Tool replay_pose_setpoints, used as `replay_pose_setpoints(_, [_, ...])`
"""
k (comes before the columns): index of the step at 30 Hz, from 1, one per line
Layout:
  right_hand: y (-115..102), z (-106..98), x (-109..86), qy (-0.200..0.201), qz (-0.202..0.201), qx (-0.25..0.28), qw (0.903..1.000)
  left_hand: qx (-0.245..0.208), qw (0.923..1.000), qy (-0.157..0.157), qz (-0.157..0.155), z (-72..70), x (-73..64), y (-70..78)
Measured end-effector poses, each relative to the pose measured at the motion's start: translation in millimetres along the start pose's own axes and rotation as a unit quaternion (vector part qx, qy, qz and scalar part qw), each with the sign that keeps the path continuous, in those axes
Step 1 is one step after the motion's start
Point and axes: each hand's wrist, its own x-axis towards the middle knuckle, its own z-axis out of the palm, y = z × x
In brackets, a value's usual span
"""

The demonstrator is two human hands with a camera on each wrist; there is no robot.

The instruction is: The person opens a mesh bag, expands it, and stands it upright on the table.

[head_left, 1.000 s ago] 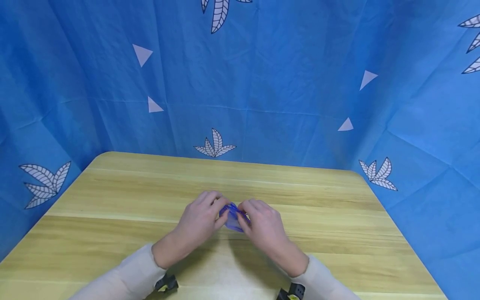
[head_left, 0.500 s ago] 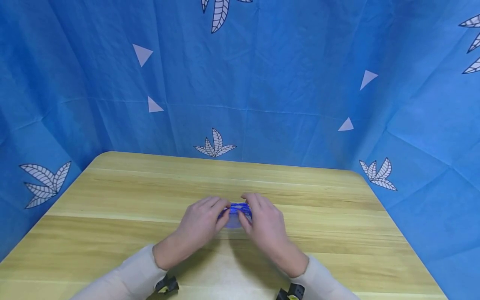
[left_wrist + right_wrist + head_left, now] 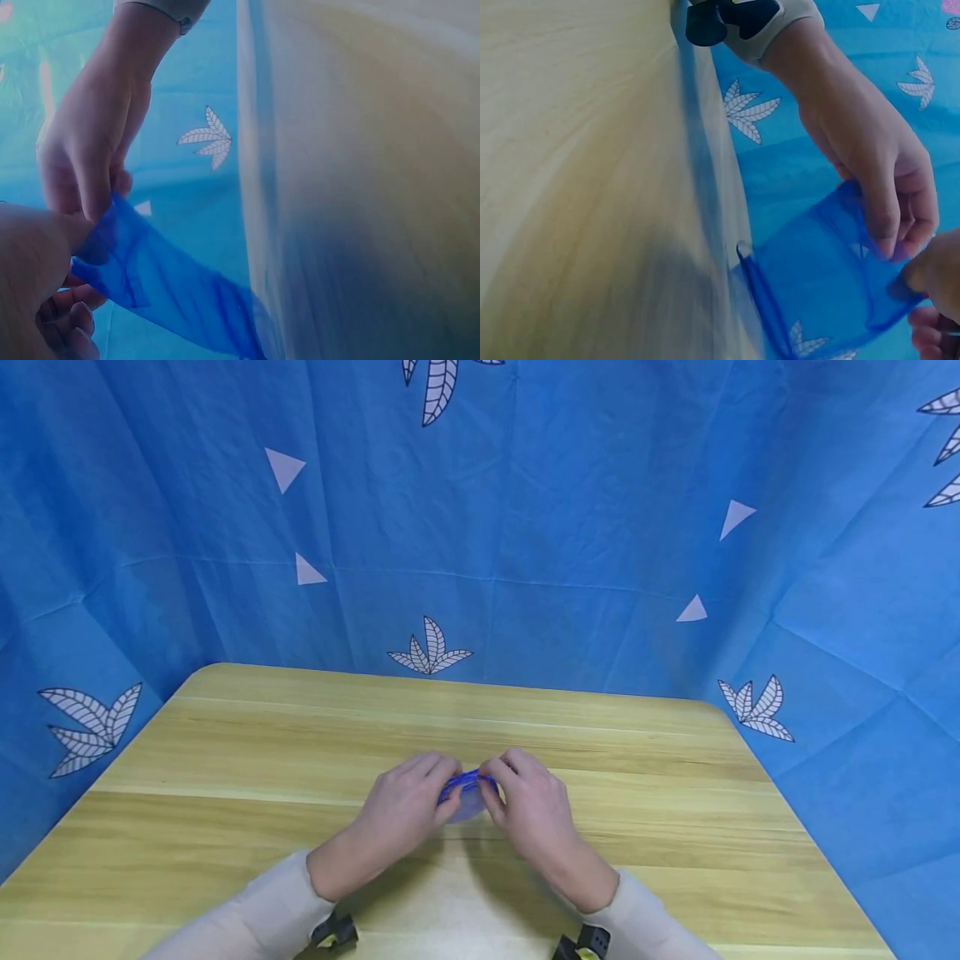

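Both hands pinch the gathered upper edge of a translucent blue bag (image 3: 468, 807), thin and see-through. My left hand (image 3: 405, 797) grips it at the left end, my right hand (image 3: 534, 806) at the right, a small gap between them. In the left wrist view the bag (image 3: 176, 289) hangs down from the fingertips toward the table. Its lower edge looks darker and folded in the right wrist view, where the bag (image 3: 814, 259) spreads below both hands. Whether its bottom touches the table I cannot tell. Inside the bag no contents show.
Under the hands lies a light wooden table (image 3: 300, 735) with rounded far corners. A blue curtain (image 3: 525, 527) with white leaf and triangle prints surrounds it at the back and sides. Small black devices (image 3: 334, 930) sit at both wrists.
The bag's bunched upper edge was first crumpled, then pulled straight between the hands, and now slants up to the right. The fingers have shifted slightly along it; the arms stay nearly in place.
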Motion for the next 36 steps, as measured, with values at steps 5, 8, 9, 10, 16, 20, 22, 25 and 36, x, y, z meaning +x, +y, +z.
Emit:
replay_pose_setpoints(5, [-1.3,4.3,-0.9,0.013,-0.051,0.019,0.9984,-0.007,0.9999,0.000,0.011,1.1,-0.9,2.1])
replay_pose_setpoints(8, [-2.5,4.6,-1.6,0.012,-0.042,0.024,0.9987,-0.015,0.9998,0.001,0.009,0.8,-1.1,2.6])
replay_pose_setpoints(9, [-3.0,4.1,-1.7,0.009,-0.031,0.026,0.9991,-0.016,0.9999,0.000,0.007,0.5,-1.0,2.6])
replay_pose_setpoints(10, [-3.5,3.8,-1.8,0.005,-0.020,0.026,0.9994,-0.016,0.9999,0.000,0.003,0.2,-0.9,2.5])
replay_pose_setpoints(16, [-4.3,0.9,-0.8,-0.024,0.047,0.020,0.9984,-0.021,0.9994,0.017,-0.019,-2.2,0.5,1.9])
replay_pose_setpoints(20, [-2.1,1.0,-0.2,-0.022,0.058,0.017,0.9979,-0.031,0.9989,0.015,-0.032,-2.5,1.0,2.3])
replay_pose_setpoints(22, [-1.3,1.0,0.4,-0.017,0.057,0.017,0.9981,-0.031,0.9988,0.007,-0.036,-2.7,1.0,2.9])
replay_pose_setpoints(25, [-1.1,0.9,1.1,-0.004,0.034,0.010,0.9994,-0.026,0.9989,-0.006,-0.038,-2.3,0.5,3.8])
replay_pose_setpoints(36, [-5.9,3.3,-0.3,0.032,0.007,0.031,0.9990,-0.038,0.9989,0.018,-0.022,0.4,-0.4,5.5])
